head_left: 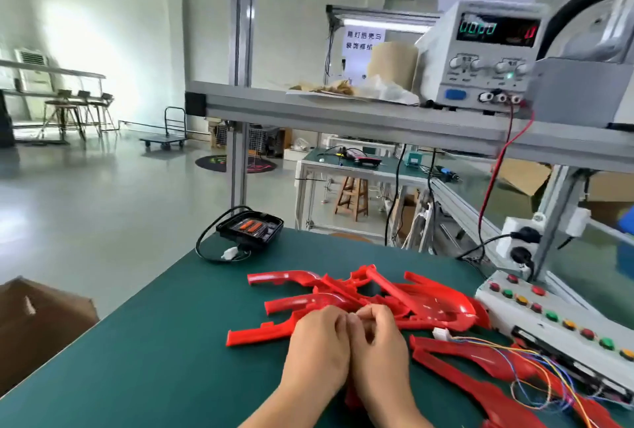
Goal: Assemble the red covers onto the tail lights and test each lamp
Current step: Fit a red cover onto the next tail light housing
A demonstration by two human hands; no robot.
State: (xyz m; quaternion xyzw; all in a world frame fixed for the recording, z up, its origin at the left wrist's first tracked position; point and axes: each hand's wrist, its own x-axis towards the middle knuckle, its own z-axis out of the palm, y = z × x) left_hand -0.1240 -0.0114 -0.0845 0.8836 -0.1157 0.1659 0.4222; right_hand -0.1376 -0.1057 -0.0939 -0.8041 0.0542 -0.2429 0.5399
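Several red covers lie piled on the green table. My left hand and my right hand are pressed together over the pile's near edge, fingers curled; what they hold is hidden between them, a red piece shows beneath. More red covers lie at the right under thin coloured wires with a white connector. A black tail light with a black cable and white plug sits at the table's far left corner.
A grey control box with red, green and yellow buttons runs along the right edge. A power supply stands on the overhead shelf, a red lead hanging down. A power strip hangs at the right. A cardboard box sits left of the table.
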